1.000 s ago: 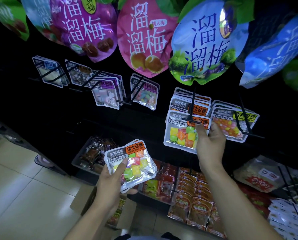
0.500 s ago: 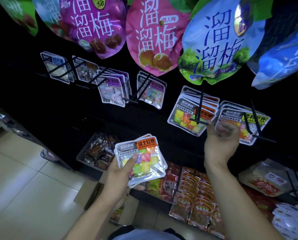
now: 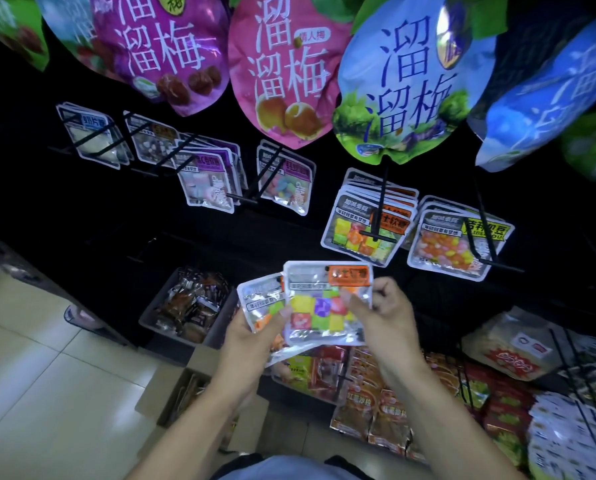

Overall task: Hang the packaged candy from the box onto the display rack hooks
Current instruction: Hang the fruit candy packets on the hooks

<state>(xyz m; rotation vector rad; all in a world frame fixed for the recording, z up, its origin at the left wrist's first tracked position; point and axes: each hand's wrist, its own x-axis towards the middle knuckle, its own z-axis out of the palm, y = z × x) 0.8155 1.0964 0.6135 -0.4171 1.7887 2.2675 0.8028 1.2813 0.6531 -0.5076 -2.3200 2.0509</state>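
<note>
Pale floor tiles and the open box (image 3: 182,393) lie below your wrists. Your left hand (image 3: 251,337) grips a fanned stack of candy packs (image 3: 265,303); your right hand (image 3: 379,317) pinches the front pack (image 3: 324,306). You look mid-pick: next, thread its hole onto the hook (image 3: 379,216) above your right fingers.

Dark open gap above right hand (image 3: 386,317), up to hook (image 3: 376,216). Hook front loaded with hanging candy packs (image 3: 362,233). Big plum bags (image 3: 400,91) overhang higher up. Second loaded hook (image 3: 487,233) up-right.
</note>
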